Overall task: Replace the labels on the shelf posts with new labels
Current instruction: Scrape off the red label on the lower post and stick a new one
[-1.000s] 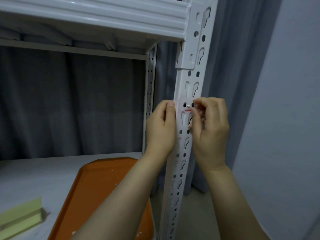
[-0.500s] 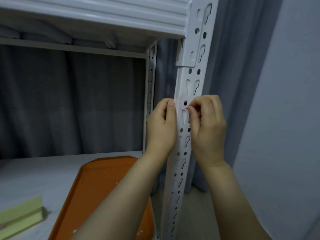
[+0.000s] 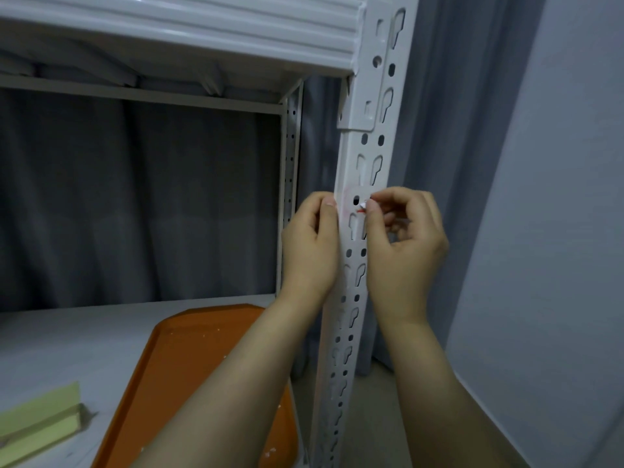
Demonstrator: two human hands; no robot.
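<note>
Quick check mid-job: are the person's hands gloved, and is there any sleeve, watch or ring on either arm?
No gloves: the left hand and the right hand are both bare, and no ring, watch or bracelet shows. The left forearm and right forearm are uncovered down to the frame edge, with no sleeve in view. The nails that show are short and look unpainted.

Both hands are bare, the left hand [image 3: 309, 251] and the right hand [image 3: 405, 255] each running down into an unsleeved forearm below it, with short, plain, neatly trimmed thumbnails [image 3: 370, 206] at the tips.
</note>
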